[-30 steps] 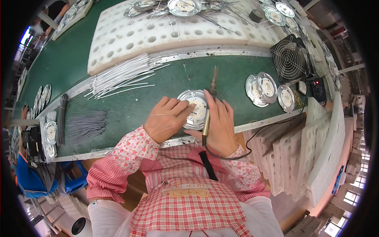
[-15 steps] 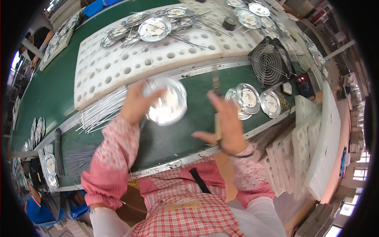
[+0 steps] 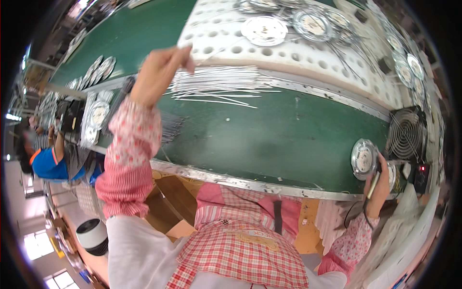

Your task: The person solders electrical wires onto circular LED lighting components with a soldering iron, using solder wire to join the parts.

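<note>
My left hand point(image 3: 161, 72) is raised over the green belt point(image 3: 288, 135), fingertips pinched together at the left end of a bundle of thin white wires point(image 3: 221, 85); one thin wire seems to run from the fingers. My right hand point(image 3: 381, 185) is low at the belt's right front edge. It grips a pen-like soldering iron point(image 3: 372, 187) with a dark cord and rests beside a round silver disc point(image 3: 364, 159) lying on the belt.
A white foam board with holes point(image 3: 288, 55) lies behind the wires and carries several silver discs point(image 3: 263, 30) with leads. A small black fan point(image 3: 406, 135) stands at the right. More discs point(image 3: 98, 114) lie far left, near a person in blue point(image 3: 45, 164).
My left hand has let go of the disc it carried toward the foam board and now pinches at the wires. My right hand has swung right to another disc.
</note>
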